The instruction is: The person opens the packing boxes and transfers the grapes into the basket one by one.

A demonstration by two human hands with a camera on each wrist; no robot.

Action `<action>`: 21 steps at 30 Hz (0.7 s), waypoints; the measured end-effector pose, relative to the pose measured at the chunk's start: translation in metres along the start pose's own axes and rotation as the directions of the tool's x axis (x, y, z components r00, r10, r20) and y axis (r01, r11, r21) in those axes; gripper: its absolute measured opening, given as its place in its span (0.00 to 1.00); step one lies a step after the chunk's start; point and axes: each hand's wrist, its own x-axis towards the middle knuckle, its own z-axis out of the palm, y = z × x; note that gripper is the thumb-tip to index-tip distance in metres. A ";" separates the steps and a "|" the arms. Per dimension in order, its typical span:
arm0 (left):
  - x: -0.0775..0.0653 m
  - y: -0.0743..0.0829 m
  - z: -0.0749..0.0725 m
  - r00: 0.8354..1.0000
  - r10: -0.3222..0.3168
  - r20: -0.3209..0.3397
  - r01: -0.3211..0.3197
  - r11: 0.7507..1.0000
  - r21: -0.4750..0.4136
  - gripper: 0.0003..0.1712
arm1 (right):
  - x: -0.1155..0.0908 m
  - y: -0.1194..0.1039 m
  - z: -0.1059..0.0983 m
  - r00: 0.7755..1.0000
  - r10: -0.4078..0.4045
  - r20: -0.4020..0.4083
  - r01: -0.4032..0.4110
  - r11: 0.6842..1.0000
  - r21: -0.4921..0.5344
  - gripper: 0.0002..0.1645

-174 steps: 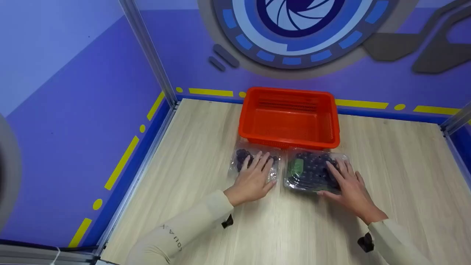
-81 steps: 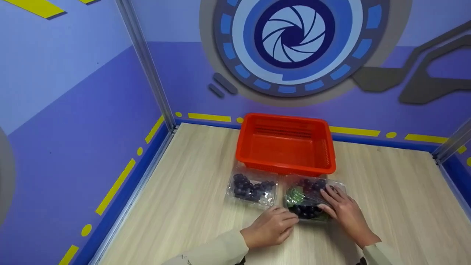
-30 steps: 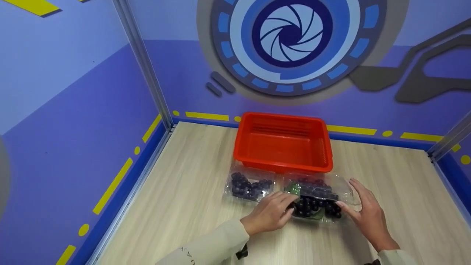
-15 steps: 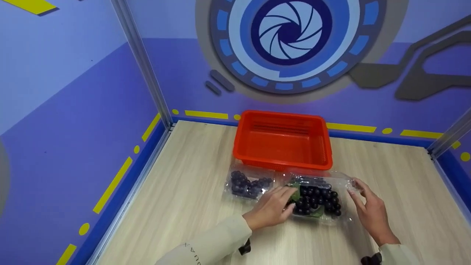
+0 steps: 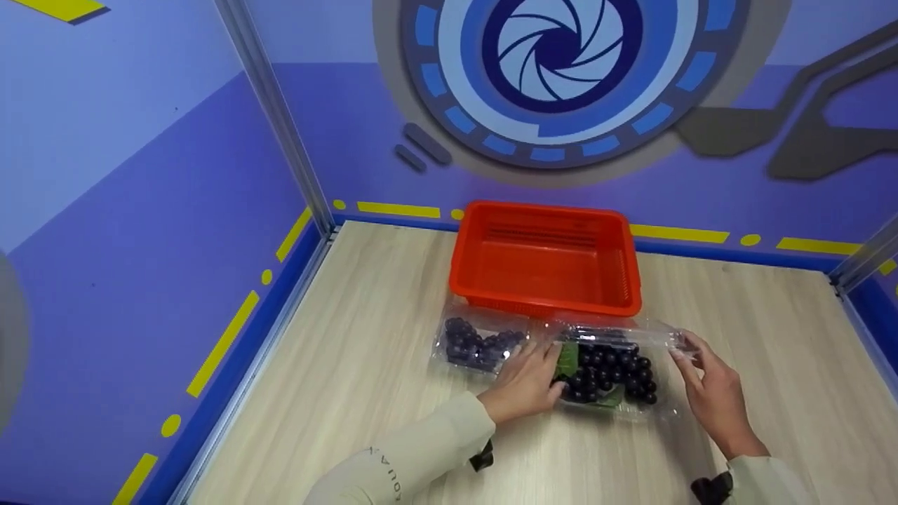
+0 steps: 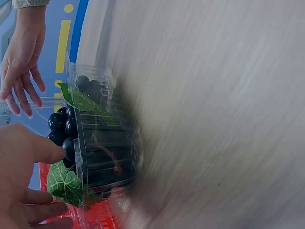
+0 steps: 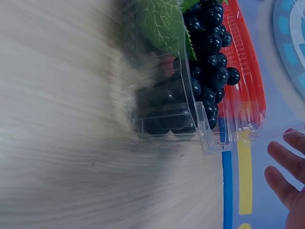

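Observation:
A clear plastic clamshell box (image 5: 617, 410) of dark grapes (image 5: 614, 372) with green leaves (image 5: 567, 359) stands on the table, its lid (image 5: 645, 335) raised and tilted back toward the basket. My right hand (image 5: 715, 386) pinches the lid's right corner between thumb and fingers. At the box's left side my left hand (image 5: 525, 379) rests with fingers fairly straight, the thumb over the front rim beside the grapes (image 6: 57, 123). A smaller clear box (image 5: 443, 351) with another bunch of grapes (image 5: 477, 344) lies just left, partly behind my left hand.
Directly behind both boxes stands a red plastic basket (image 5: 544, 265) with nothing in it. Blue printed walls (image 5: 379, 140) close off the back and left of the wooden table (image 5: 365, 330).
Earlier both hands lay on the boxes. The left hand moved from the smaller box to the larger one. The larger box's lid has been lifted and swung back by the right hand, uncovering its grapes.

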 end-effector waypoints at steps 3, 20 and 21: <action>0.002 0.002 0.001 1.000 0.003 0.016 -0.003 1.000 0.022 0.37 | 0.000 0.001 0.000 1.000 0.003 0.008 -0.003 1.000 -0.006 0.27; 0.014 0.023 0.004 0.993 -0.054 0.106 0.038 0.988 0.148 0.64 | 0.003 0.000 -0.003 0.999 -0.044 0.024 0.044 0.999 -0.014 0.26; 0.014 0.025 0.004 0.993 -0.055 0.106 0.040 0.990 0.139 0.63 | 0.003 0.000 -0.004 0.999 -0.045 0.026 0.046 0.999 -0.015 0.26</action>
